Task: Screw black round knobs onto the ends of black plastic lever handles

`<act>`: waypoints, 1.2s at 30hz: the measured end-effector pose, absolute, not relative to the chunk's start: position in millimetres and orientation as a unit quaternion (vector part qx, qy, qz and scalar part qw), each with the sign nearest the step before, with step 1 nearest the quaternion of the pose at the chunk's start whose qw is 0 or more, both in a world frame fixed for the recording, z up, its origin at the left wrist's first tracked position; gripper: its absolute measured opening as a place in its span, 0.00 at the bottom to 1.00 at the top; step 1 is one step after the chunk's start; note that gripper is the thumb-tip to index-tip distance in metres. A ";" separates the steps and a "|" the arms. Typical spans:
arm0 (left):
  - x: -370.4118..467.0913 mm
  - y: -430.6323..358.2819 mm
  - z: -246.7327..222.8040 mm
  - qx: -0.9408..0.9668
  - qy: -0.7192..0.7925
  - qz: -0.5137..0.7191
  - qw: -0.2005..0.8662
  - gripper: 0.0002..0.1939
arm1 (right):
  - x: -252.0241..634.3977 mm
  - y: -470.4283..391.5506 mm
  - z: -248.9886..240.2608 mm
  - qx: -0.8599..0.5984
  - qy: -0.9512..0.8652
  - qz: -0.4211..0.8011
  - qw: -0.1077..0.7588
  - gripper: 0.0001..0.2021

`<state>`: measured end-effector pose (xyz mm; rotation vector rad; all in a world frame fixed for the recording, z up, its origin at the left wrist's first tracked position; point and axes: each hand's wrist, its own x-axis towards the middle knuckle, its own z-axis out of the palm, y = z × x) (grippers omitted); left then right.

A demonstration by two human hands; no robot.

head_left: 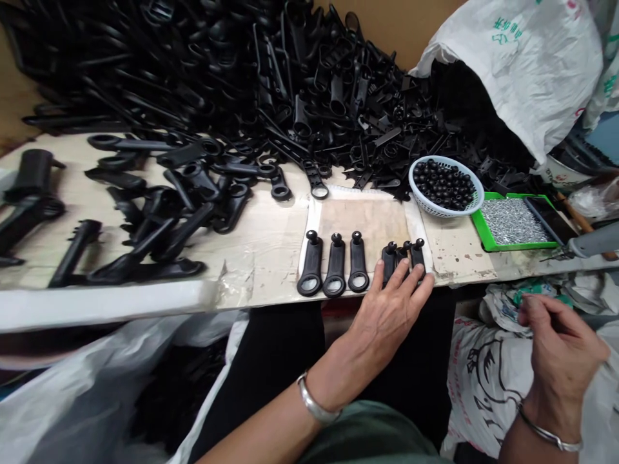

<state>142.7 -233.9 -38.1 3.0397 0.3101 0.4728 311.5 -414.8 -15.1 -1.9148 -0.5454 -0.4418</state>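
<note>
My left hand [394,306] lies palm down with its fingers stretched over several black plastic arms [388,264] at the table's front edge, partly covering them. To its left, three like arms stand in a row: one on the left [310,263], one in the middle [334,264] and one on the right [358,261]. Each has a ring at the near end and a ball-shaped tip at the far end. Off the table to the right, my right hand [563,348] is raised, thumb and fingers curled together; whatever they may pinch is too small to make out.
Black plastic parts [217,71] are heaped along the back, with loose ones [164,219] at left. A pale blue basket [471,207] holds black balls. Beside it, a green tray [488,245] holds small metal screws. An electric screwdriver [597,241] lies right. White sacks [476,386] sit below.
</note>
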 end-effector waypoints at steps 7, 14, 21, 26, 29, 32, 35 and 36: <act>143.7 -229.5 -53.5 0.975 0.083 0.204 0.021 0.29 | 391.8 -417.8 27.8 -0.653 -0.167 -0.377 0.635 0.14; 143.2 -231.6 -47.8 0.980 0.088 0.176 0.037 0.28 | 442.4 -406.8 62.4 -0.660 -0.273 -0.117 0.690 0.17; 141.4 -227.5 -52.4 0.982 0.072 0.167 0.041 0.28 | 414.8 -391.2 70.2 -0.671 -0.253 0.019 0.697 0.31; 139.5 -228.6 -62.4 0.981 0.065 0.177 0.032 0.30 | 380.0 -370.0 74.9 -0.639 -0.330 0.129 0.682 0.31; 137.7 -230.1 -63.7 0.982 0.064 0.174 0.025 0.31 | 354.4 -346.2 73.6 -0.599 -0.367 0.169 0.692 0.26; 136.2 -231.4 -60.2 0.984 0.062 0.168 0.023 0.32 | 329.1 -316.3 68.4 -0.560 -0.384 0.149 0.719 0.18; 136.1 -232.6 -55.4 0.984 0.064 0.168 0.021 0.30 | 311.1 -286.5 62.2 -0.534 -0.373 0.110 0.751 0.12; 136.3 -233.0 -54.3 0.983 0.065 0.169 0.020 0.30 | 307.1 -277.7 60.5 -0.528 -0.361 0.103 0.762 0.10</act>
